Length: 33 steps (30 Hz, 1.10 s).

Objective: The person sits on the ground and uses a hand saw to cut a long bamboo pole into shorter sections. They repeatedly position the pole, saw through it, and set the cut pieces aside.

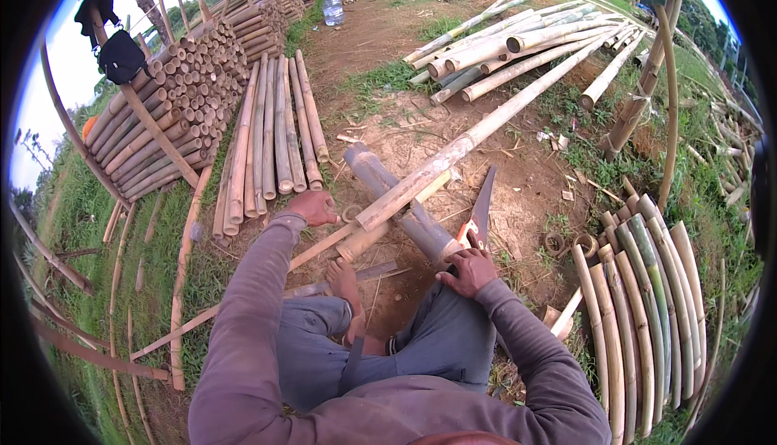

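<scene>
My left hand (313, 208) is stretched forward with its fingers loosely bent and apart, and nothing shows in it. Just right of it is a short bamboo ring (350, 213). A long pale bamboo pole (461, 146) lies across a thick grey bamboo log (415, 217), its near end in front of me. Beneath that pole is a shorter yellowish bamboo piece (363, 239). My right hand (469, 272) rests at my right knee beside the log's near end, fingers spread. Right behind it is a handsaw (481, 206) with an orange handle, blade pointing away; the hand hides part of the handle.
Cut poles (271, 133) lie in a row at left, before a tall bamboo stack (194, 69). More long poles (518, 40) are piled at far right. Several cut lengths (647, 299) lean at near right. A water bottle (333, 8) stands far back; a black bag (121, 57) hangs at left.
</scene>
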{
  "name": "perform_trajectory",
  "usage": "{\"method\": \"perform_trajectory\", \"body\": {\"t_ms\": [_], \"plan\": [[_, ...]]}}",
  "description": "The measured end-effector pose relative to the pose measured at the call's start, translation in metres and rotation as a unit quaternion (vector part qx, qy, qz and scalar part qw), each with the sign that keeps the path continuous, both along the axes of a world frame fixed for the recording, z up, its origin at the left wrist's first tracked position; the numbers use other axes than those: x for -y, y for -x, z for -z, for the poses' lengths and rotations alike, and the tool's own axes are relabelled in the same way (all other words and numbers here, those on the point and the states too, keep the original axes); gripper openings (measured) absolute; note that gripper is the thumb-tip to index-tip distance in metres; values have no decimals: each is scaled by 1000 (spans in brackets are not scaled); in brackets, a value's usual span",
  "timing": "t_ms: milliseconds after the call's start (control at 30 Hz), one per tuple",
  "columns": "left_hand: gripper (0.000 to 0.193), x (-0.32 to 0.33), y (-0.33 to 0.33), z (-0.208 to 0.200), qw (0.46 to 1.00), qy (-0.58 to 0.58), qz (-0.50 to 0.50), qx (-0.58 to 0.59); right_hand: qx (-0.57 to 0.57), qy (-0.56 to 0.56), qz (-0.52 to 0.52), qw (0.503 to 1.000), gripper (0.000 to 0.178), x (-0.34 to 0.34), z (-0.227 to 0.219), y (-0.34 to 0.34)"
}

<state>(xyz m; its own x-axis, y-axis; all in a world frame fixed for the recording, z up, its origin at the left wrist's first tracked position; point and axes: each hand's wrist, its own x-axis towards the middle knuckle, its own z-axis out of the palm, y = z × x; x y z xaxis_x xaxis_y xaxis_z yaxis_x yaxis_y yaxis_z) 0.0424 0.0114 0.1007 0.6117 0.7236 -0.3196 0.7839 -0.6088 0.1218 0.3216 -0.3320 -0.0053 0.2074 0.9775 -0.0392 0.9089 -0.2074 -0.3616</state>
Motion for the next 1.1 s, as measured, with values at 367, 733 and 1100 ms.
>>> {"method": "perform_trajectory", "body": {"t_ms": [367,733,1100], "plan": [[104,3,-63,135,996,42,-83,5,46,23,-19,999,56,-23,-3,0],[93,12,-70,149,995,-75,-51,44,64,94,-19,993,54,-48,-16,6],[84,2,-59,117,993,-26,-4,118,73,71,37,994,46,-34,5,11]]}}
